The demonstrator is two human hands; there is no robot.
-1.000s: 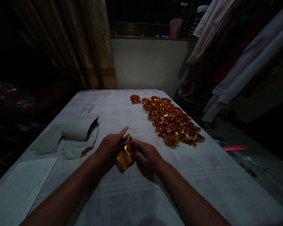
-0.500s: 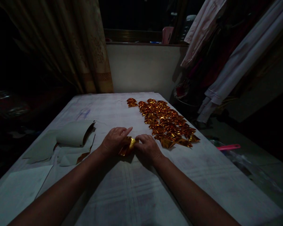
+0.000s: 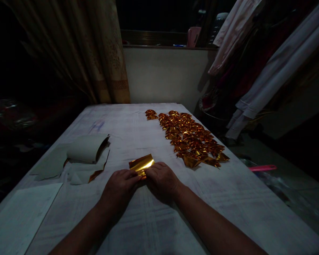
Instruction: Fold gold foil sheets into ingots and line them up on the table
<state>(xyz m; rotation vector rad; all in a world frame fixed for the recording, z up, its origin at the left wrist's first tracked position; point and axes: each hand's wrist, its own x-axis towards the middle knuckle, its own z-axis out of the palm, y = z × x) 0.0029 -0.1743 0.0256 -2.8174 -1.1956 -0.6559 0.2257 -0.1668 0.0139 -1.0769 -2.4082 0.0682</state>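
The gold foil piece (image 3: pixel 142 163), mostly covered half a second ago, now lies exposed beyond the hands over the table (image 3: pixel 159 219), its near edge pinched in the fingers of both left hand (image 3: pixel 121 183) and right hand (image 3: pixel 162 179).

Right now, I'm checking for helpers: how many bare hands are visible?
2: the bare left hand and bare right hand, both at the near edge of the shiny gold foil sheet.
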